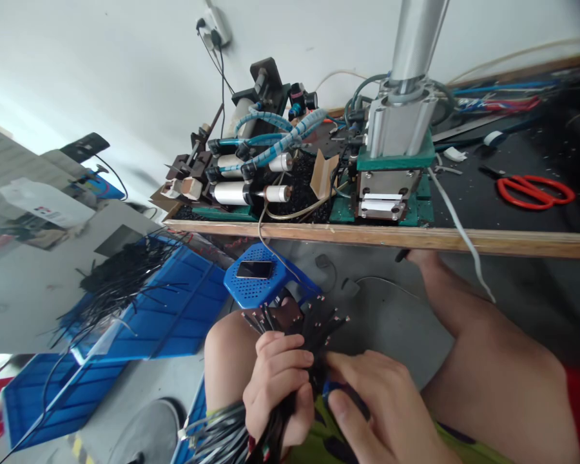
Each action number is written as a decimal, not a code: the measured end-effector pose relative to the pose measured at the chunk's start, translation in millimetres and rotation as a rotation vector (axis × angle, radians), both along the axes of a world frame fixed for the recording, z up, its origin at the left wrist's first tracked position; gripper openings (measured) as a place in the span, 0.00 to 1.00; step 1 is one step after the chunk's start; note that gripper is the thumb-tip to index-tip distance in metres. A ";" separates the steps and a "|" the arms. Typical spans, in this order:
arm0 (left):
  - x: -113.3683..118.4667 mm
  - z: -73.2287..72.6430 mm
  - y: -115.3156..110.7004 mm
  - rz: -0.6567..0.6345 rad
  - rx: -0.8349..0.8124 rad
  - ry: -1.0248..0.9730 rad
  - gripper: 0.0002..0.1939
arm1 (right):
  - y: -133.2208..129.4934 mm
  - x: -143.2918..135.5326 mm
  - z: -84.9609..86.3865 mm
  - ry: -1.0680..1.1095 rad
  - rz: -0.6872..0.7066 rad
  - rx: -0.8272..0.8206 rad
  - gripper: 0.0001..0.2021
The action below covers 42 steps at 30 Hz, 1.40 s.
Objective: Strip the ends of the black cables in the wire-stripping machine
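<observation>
Fingers of my left hand [278, 380] are closed around a bundle of black wires [315, 330], on the near side of the bench [512, 241], its pale tips [336, 318] fanning toward the far side. My right hand [386, 403] is just right of the bundle, thumb and forefinger bent about something blue [327, 388]; how tightly, I cannot tell. I judge the left grip should be snug below the fan, and the right gentle, clear of those tips.

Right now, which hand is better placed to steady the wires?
Probably the left hand: it wraps the wires near their splayed ends. The right hand, beside them, seems to hold something blue.
</observation>
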State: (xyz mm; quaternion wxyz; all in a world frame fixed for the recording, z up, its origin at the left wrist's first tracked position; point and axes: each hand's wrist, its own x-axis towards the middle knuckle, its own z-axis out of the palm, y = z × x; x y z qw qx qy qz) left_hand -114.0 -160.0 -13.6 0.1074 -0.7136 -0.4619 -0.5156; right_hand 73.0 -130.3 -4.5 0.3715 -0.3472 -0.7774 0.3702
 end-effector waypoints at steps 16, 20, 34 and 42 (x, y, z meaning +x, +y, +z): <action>9.5 5.2 -7.0 -0.035 0.008 0.011 0.08 | 20.3 0.4 -27.5 0.494 -0.148 -0.757 0.16; 10.6 4.3 -7.9 -0.055 -0.011 0.018 0.08 | 25.7 -3.1 -23.8 0.450 -0.165 -0.701 0.21; 11.1 2.1 -6.9 -0.065 -0.013 0.001 0.09 | 13.7 -4.0 -34.8 0.726 -0.179 -0.900 0.23; 14.6 4.4 -6.3 -0.047 -0.007 -0.033 0.10 | 15.5 -6.1 -37.0 0.803 -0.128 -0.745 0.20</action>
